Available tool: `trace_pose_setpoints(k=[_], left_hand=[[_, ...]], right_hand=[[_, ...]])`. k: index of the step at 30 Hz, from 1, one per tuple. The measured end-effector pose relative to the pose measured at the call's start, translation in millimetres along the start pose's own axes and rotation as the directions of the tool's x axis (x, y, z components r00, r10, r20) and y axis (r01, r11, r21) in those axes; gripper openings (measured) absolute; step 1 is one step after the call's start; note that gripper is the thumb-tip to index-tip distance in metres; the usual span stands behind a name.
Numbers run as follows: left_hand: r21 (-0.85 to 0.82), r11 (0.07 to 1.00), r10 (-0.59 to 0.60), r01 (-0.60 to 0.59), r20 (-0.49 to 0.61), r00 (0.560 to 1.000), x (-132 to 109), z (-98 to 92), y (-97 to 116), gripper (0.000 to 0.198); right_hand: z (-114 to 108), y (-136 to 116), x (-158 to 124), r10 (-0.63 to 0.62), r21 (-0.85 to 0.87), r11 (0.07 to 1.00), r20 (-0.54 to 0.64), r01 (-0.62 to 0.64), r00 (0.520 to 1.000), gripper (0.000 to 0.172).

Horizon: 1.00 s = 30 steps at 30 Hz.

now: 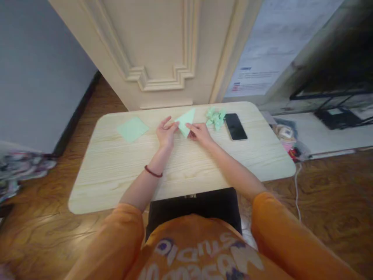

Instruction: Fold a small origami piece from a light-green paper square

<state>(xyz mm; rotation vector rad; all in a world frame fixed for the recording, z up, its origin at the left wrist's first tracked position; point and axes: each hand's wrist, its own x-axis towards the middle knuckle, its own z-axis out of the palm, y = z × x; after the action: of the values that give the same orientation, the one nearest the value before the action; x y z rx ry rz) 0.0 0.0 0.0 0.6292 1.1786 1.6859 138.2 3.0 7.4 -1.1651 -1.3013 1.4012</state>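
A pale green paper folded into a triangle (185, 120) lies at the far middle of the light wooden table (180, 163). My left hand (166, 132) pinches its left corner with thumb and fingers, a red bead bracelet on that wrist. My right hand (200, 133) presses closed fingers on the triangle's lower right edge. Both hands touch the paper on the tabletop.
A flat green paper square (132, 129) lies to the left. Folded green paper pieces (216, 116) sit right of the hands, beside a black phone (235, 126). A cream door stands behind the table. Cables and clutter lie on the floor at right.
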Motion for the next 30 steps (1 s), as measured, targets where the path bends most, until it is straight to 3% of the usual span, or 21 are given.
trace_pose_setpoints(k=[7, 16, 22, 30], left_hand=[[-0.028, 1.0, -0.009, 0.007, -0.069, 0.998, -0.3, 0.4, 3.0, 0.056], [-0.109, 0.994, -0.035, 0.025, -0.098, 0.995, 1.1, 1.6, 0.9, 0.047], [-0.138, 0.99, -0.056, 0.037, -0.134, 0.989, 1.8, 1.9, 2.2, 0.045], [-0.175, 0.984, -0.076, 0.044, -0.181, 0.981, 1.0, 4.2, 4.8, 0.039]], right_hand=[[2.8, 1.5, -0.9, -0.011, -0.03, 0.999, 0.119, 0.014, 0.993, 0.05], [4.4, 1.9, -2.8, -0.031, -0.097, 0.995, 0.06, 0.036, 0.998, 0.057], [8.6, 4.7, -2.4, -0.088, -0.103, 0.99, 0.122, 0.101, 0.989, 0.05], [10.2, 6.9, -3.0, -0.085, -0.257, 0.961, 0.084, 0.104, 0.993, 0.052]])
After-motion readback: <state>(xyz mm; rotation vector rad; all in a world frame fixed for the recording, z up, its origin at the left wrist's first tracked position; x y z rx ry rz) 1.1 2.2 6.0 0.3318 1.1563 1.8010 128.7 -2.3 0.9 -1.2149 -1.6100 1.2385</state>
